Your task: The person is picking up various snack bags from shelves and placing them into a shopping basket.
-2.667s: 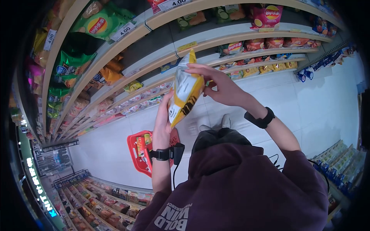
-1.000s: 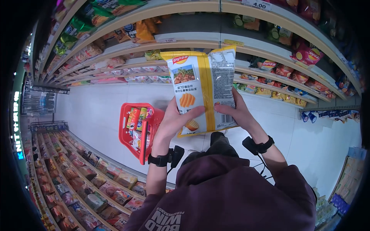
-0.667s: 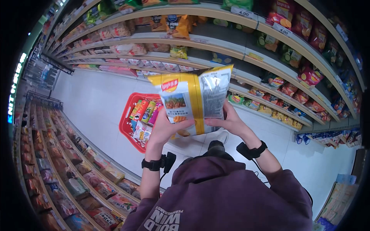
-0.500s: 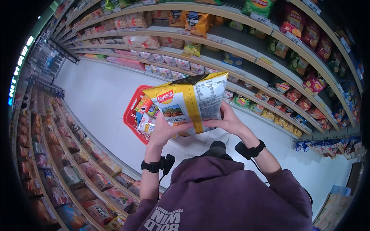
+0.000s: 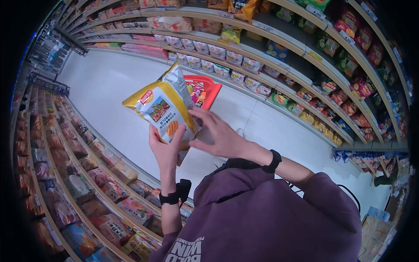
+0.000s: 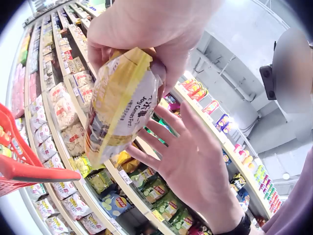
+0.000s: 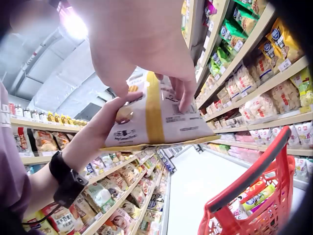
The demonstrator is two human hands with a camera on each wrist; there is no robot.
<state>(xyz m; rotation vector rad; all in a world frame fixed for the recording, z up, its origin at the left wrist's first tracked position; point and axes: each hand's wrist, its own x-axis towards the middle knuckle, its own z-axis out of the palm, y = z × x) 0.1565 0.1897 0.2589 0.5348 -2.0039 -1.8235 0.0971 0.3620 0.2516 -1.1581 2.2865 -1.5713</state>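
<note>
The left-hand grip [image 5: 166, 150] is closed on the lower part of a puffed, glossy yellow-and-white plastic snack bag [image 5: 162, 114], its thumb lying along the printed face and its other fingers at the far side. The bag rises tilted from this grip, its yellow top end with the round red logo leaning away to the upper left. The right-hand grip [image 5: 220, 136] is just beside the bag's right edge, its fingers extended and its thumb spread wide, with hold of nothing; whether its fingertips touch the wrapper cannot be told. Beyond both grips, partly hidden behind the bag, is a red plastic shopping basket [image 5: 213, 94] with brightly coloured packs inside. Farther out, long shelves with beige front rails [image 5: 330, 25] carry snack bags. Left of the left-hand grip, past the pale tiled floor [image 5: 109, 94], colourful bagged foods [image 5: 110, 228] fill tiered rows. Behind the grips, each wrist wears a black strap [image 5: 169, 198].
</note>
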